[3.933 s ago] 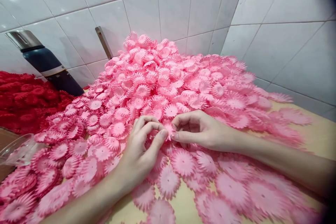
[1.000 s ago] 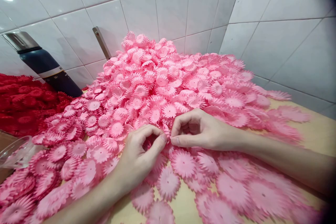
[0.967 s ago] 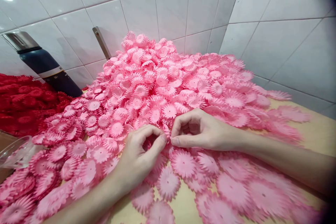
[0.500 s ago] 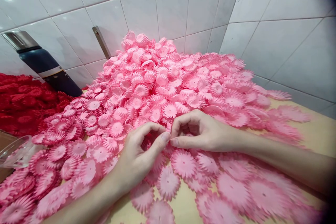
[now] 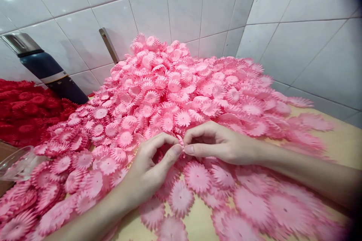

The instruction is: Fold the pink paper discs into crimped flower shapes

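Between my fingertips is a pink fabric flower piece (image 5: 181,141) with a fringed edge, mostly covered by the fingers. My left hand (image 5: 158,158) pinches it from the left, thumb against forefinger. My right hand (image 5: 215,141) pinches it from the right, its thumb and forefinger almost touching those of the left. Behind both hands rises a big heap of pink flower pieces (image 5: 175,83). Single round petal layers with a small centre hole, such as one flower layer (image 5: 181,197), lie flat below the hands.
A dark blue bottle (image 5: 53,71) with a steel cap leans at the left beside a pile of red flower pieces (image 5: 25,109). A clear plastic cup (image 5: 17,163) lies at the left edge. White tiled walls (image 5: 186,7) close off the back and right of the yellowish table (image 5: 347,139).
Both hands stay in nearly the same place. The fingertips have shifted slightly, and more of the pink flower piece shows between them.
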A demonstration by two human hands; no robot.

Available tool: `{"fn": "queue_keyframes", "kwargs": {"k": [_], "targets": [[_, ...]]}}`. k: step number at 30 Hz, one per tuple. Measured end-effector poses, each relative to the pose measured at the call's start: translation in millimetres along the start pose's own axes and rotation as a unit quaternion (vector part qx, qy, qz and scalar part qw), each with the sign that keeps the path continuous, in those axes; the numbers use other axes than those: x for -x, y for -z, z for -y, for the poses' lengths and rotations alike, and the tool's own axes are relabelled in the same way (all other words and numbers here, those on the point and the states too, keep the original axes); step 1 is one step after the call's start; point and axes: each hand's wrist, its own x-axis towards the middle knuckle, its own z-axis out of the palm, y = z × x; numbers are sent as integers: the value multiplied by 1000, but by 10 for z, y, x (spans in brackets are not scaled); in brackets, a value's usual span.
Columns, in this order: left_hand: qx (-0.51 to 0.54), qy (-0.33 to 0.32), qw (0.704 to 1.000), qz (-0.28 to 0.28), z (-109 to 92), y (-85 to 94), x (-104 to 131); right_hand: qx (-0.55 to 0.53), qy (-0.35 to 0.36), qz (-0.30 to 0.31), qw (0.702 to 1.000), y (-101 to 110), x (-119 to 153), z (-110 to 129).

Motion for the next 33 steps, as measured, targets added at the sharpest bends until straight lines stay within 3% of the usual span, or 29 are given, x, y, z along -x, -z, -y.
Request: {"fn": "queue_keyframes", "kwargs": {"k": [27,33], "targets": [[-2,-5,1000,10,44,-4,-1,-19,3,53,998,22,23,33],[6,17,1000,13,-2,-15,-6,20,-8,31,999,-13,35,23]]}}
